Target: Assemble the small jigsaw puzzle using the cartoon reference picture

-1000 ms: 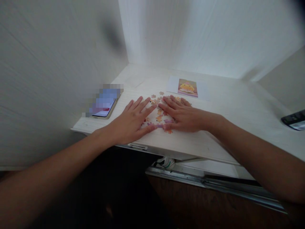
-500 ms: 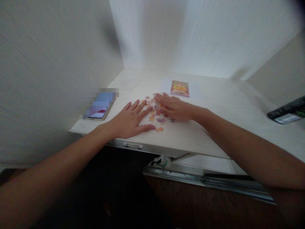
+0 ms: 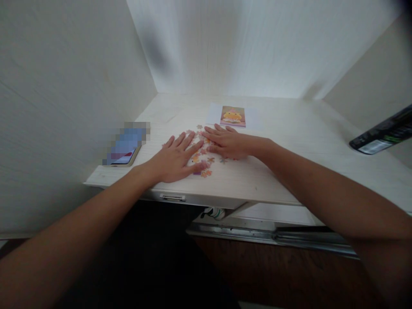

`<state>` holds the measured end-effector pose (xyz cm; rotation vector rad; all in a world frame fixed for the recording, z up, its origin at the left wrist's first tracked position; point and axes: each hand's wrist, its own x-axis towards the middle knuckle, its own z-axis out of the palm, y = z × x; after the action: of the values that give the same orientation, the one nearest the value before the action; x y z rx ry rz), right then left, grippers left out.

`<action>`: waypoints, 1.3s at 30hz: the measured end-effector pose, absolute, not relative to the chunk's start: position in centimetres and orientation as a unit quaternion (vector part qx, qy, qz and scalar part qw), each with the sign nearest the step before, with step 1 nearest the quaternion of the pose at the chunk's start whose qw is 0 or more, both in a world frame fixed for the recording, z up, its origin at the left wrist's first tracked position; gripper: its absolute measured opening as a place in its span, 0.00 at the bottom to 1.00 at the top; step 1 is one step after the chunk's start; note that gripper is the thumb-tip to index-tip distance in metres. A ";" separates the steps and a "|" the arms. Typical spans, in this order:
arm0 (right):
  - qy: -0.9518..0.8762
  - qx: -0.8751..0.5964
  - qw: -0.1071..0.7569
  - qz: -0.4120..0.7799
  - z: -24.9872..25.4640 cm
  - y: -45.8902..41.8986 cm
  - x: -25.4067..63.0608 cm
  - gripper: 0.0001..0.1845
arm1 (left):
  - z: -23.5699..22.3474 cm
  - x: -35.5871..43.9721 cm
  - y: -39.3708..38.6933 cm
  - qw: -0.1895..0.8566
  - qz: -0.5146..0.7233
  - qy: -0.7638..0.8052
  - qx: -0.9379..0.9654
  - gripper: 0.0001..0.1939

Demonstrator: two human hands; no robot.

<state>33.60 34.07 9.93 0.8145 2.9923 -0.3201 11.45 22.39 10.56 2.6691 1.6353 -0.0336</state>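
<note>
Below the front edge of a white desk (image 3: 289,124), nearest the viewer, a dark brown floor (image 3: 273,270) shows at the bottom, with a metal rail (image 3: 231,231) running across above it; the area to the left of the floor is too dark to read. Just past the rail sits a small white and green object (image 3: 218,213), partly hidden under the desk, and a drawer handle (image 3: 173,198) is fixed to the desk's front. Both bare forearms reach in from the lower corners. The left hand (image 3: 174,161) lies palm down near the front edge, fingers spread and straight, its grip open. Beside its thumb, and in the gap between the hands, lie small flat puzzle pieces (image 3: 206,174) in pink, orange and purple, loosely scattered. The right hand (image 3: 228,142), a little farther in, is also palm down with fingers extended over pieces, closed on nothing; whether any lie under its palm is hidden. To the left, near the desk's side, rests a phone (image 3: 127,143), partly blurred out. Well apart on the right is a dark can (image 3: 380,133), tilted in view. Beyond the hands, a picture card (image 3: 233,116) with a yellow figure lies on a white sheet (image 3: 213,115), and behind everything rises a pale back wall (image 3: 209,47).
</note>
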 end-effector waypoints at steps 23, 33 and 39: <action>0.950 0.298 -0.007 -0.095 10.3 34.2 34.0 0.48 | 10.9 10.9 23.8 0.046 -0.041 0.558 0.828 0.44; 0.955 0.282 -0.030 -0.086 10.6 34.6 34.0 0.36 | 9.5 10.0 24.7 -0.008 0.079 0.539 0.838 0.34; 0.950 0.296 0.006 -0.103 10.5 33.9 33.7 0.42 | 9.6 9.8 24.6 0.014 -0.016 0.544 0.839 0.38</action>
<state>33.73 33.94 10.49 0.9256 2.9722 -0.3232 9.78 24.57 9.56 2.6129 1.6931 -0.0510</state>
